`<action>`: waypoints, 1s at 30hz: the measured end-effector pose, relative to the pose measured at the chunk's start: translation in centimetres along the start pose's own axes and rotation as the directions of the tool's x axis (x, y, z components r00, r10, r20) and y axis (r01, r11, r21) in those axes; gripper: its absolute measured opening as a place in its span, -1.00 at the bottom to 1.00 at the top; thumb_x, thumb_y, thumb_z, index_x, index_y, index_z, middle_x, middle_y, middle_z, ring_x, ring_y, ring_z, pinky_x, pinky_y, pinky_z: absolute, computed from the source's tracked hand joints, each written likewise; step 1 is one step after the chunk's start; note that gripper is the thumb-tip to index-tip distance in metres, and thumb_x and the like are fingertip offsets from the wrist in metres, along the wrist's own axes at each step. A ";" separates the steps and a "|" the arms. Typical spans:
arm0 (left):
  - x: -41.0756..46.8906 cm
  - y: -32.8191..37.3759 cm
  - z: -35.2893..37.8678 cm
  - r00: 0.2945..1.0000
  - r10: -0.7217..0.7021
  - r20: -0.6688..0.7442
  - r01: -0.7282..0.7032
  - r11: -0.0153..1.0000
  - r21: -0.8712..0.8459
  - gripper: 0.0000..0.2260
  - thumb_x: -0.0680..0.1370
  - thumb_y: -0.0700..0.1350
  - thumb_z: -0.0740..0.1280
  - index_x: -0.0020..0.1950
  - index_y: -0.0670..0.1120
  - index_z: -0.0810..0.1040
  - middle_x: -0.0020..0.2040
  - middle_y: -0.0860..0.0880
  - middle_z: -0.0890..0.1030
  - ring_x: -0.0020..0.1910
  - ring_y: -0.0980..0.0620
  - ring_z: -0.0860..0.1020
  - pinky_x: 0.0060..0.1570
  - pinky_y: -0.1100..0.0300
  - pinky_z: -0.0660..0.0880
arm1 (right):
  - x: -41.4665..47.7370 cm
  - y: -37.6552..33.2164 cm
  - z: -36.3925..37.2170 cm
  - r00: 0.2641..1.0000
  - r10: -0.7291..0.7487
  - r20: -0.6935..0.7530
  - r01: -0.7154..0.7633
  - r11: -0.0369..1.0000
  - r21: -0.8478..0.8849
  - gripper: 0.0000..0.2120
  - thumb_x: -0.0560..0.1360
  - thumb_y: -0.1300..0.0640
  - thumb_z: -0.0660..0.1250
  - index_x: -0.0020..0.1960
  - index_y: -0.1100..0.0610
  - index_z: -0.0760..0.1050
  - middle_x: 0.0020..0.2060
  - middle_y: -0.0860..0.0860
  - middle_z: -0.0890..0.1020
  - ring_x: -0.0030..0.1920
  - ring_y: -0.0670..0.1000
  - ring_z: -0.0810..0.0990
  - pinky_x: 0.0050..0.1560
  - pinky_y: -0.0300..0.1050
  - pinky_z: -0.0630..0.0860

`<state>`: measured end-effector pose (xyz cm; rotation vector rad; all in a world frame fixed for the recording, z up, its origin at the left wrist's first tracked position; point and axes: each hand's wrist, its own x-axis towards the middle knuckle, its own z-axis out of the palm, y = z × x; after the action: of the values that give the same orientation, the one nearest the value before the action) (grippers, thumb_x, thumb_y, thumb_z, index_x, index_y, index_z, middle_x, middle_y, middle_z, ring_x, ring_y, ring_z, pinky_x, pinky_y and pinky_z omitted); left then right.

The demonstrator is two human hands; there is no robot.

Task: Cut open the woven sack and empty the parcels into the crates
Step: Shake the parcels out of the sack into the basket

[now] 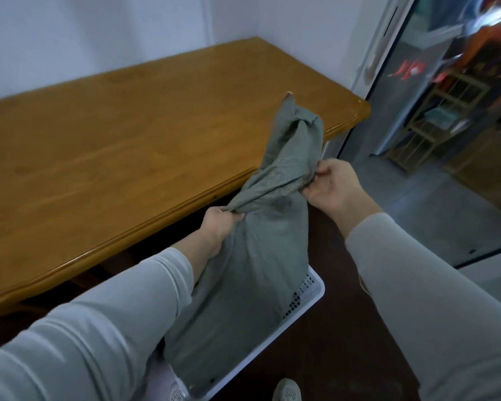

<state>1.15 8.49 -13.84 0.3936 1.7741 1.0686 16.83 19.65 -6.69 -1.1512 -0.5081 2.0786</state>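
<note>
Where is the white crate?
In the head view, the white crate sits low in the middle on the dark floor, under the green sack, beside the wooden table's near edge.

sack (252, 285) contents: hidden inside the cloth
crate (315, 287): mostly covered by the sack, near end cut off at the bottom edge
shelving (446, 111) beyond doorway: blurred

A white crate (315, 287) sits on the dark floor (344, 337).
</note>
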 end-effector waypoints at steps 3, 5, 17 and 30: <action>-0.2 0.5 -0.8 0.998 -0.055 0.004 0.055 0.995 -0.084 -0.76 0.50 -0.23 0.38 0.16 -0.23 0.57 0.06 -0.15 0.65 -0.10 -0.12 0.60 -0.07 0.03 0.53 | 1.3 2.1 -3.7 0.994 -0.096 -0.045 0.055 0.826 -0.561 -0.48 0.51 0.46 0.07 0.46 0.24 0.23 0.38 0.17 0.40 0.37 0.18 0.40 0.29 -0.01 0.38; -0.1 0.8 -1.6 0.995 -0.092 0.030 0.095 0.990 -0.107 -0.74 0.47 -0.25 0.40 0.15 -0.21 0.58 0.07 -0.17 0.65 -0.03 -0.18 0.61 0.03 -0.04 0.53 | 2.9 4.1 -5.9 0.997 -0.077 -0.010 0.025 0.443 -0.896 -0.18 0.39 0.45 0.34 0.53 0.15 0.05 0.49 0.11 0.20 0.48 0.14 0.20 0.36 0.01 0.32; -0.2 1.4 -3.1 0.960 -0.211 0.184 0.222 0.974 -0.044 -0.70 0.43 -0.28 0.32 0.15 -0.22 0.59 0.06 -0.21 0.64 0.14 -0.24 0.58 0.28 -0.16 0.42 | 9.8 11.7 -5.6 0.978 0.152 0.142 0.165 -0.152 -0.975 -0.14 0.22 0.07 0.51 0.43 0.03 0.20 0.36 0.06 0.42 0.38 0.16 0.36 0.44 0.20 0.21; 0.8 0.9 -3.7 0.983 -0.163 -0.079 0.151 0.980 -0.133 -0.78 0.43 -0.29 0.41 0.06 -0.27 0.56 -0.07 -0.23 0.64 -0.15 -0.21 0.61 -0.18 0.01 0.55 | 7.0 11.8 -7.0 0.892 0.451 0.032 -0.224 0.502 -0.836 -0.26 0.40 -0.22 0.36 0.44 0.13 0.24 0.26 0.01 0.44 0.33 0.09 0.41 0.37 -0.02 0.31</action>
<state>-2.60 7.74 -13.10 0.1268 1.7734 1.0929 15.74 16.81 -21.78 -1.5976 -1.6364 2.4010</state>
